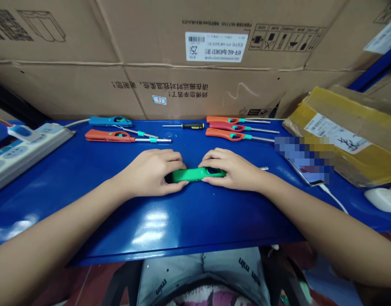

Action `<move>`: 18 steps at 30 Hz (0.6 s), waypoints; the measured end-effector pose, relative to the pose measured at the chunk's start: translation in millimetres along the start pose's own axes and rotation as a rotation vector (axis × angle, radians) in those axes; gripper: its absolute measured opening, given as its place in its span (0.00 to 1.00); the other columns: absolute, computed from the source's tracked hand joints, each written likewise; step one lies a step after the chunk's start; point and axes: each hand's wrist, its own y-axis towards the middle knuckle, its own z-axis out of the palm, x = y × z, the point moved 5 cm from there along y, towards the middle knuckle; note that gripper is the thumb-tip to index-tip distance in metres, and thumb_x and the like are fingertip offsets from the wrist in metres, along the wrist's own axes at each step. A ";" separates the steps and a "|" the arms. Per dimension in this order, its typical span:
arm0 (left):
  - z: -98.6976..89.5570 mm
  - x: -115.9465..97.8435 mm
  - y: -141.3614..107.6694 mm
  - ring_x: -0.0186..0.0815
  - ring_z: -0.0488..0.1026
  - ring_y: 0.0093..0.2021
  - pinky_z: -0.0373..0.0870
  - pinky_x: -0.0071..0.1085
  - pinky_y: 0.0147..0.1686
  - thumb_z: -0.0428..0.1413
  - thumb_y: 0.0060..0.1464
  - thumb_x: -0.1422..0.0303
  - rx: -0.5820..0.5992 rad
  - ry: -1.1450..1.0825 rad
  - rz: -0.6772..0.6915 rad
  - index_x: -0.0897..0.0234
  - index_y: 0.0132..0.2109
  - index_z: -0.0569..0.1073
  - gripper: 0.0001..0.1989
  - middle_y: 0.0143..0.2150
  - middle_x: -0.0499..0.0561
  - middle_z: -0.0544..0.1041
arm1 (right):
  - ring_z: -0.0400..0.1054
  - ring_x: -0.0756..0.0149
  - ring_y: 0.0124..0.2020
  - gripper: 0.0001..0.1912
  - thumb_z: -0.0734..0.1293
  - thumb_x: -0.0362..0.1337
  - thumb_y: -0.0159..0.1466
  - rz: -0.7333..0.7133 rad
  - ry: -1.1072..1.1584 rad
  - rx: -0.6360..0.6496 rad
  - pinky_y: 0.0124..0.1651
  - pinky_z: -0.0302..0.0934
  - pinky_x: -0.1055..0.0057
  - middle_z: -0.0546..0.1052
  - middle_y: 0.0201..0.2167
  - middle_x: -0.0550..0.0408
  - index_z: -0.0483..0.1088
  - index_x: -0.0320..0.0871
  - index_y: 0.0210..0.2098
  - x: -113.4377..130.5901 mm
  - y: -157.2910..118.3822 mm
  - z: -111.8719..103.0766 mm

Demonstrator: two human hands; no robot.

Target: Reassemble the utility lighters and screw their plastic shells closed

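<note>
A green long-nosed lighter [190, 174] lies crosswise between my two hands, just above or on the blue tabletop. My left hand [153, 172] is closed round its handle end. Fingers and thumb of my right hand [229, 169] grip it near the trigger opening, and a bit of metal tube shows past that wrist. Behind my left hand lie an orange lighter [109, 136] and a blue lighter [108, 121]. Beyond my right hand, orange and red lighters [227, 127] lie side by side. A black and yellow screwdriver [192, 126] rests between the two groups.
A large cardboard box [163, 95] stands along the back edge. On the left is a white power strip [32, 146]. To the right are a phone [305, 168] with a cable, a taped parcel [344, 131] and a white object [382, 199]. The blue table's front edge [195, 251] runs before my lap.
</note>
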 end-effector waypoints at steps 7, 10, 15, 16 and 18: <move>-2.8 -0.7 -2.0 0.39 0.79 0.37 0.70 0.33 0.36 0.56 0.62 0.58 0.035 0.060 0.036 0.63 0.45 0.80 0.14 0.39 0.52 0.81 | 0.68 0.57 0.47 0.13 0.68 0.42 0.68 0.024 0.006 0.014 0.52 0.64 0.59 0.77 0.48 0.47 0.76 0.42 0.49 1.5 1.7 4.6; -1.5 0.0 -2.4 0.39 0.79 0.36 0.70 0.33 0.35 0.56 0.62 0.58 0.034 0.053 0.028 0.63 0.45 0.80 0.14 0.39 0.51 0.81 | 0.68 0.56 0.48 0.14 0.68 0.42 0.68 0.040 0.017 0.032 0.53 0.64 0.58 0.76 0.49 0.47 0.75 0.43 0.49 1.4 1.3 4.6; 1.4 1.4 -2.3 0.39 0.79 0.37 0.71 0.32 0.35 0.56 0.63 0.58 0.035 0.024 0.019 0.62 0.45 0.79 0.14 0.39 0.51 0.81 | 0.69 0.58 0.50 0.14 0.69 0.42 0.67 0.085 0.060 0.047 0.55 0.64 0.59 0.73 0.49 0.48 0.74 0.44 0.50 0.7 0.5 3.2; 1.8 1.2 -2.1 0.39 0.79 0.38 0.71 0.32 0.36 0.56 0.63 0.58 0.030 0.020 0.021 0.62 0.46 0.79 0.14 0.40 0.51 0.81 | 0.69 0.58 0.50 0.14 0.70 0.42 0.67 0.093 0.069 0.047 0.55 0.65 0.59 0.73 0.48 0.48 0.74 0.44 0.50 0.5 0.4 2.9; 2.6 0.1 -1.8 0.39 0.79 0.40 0.72 0.32 0.39 0.56 0.63 0.58 0.014 0.014 0.037 0.62 0.48 0.79 0.14 0.42 0.52 0.81 | 0.70 0.58 0.49 0.14 0.70 0.42 0.66 0.110 0.076 0.044 0.55 0.65 0.60 0.73 0.48 0.48 0.75 0.44 0.50 0.1 0.0 2.4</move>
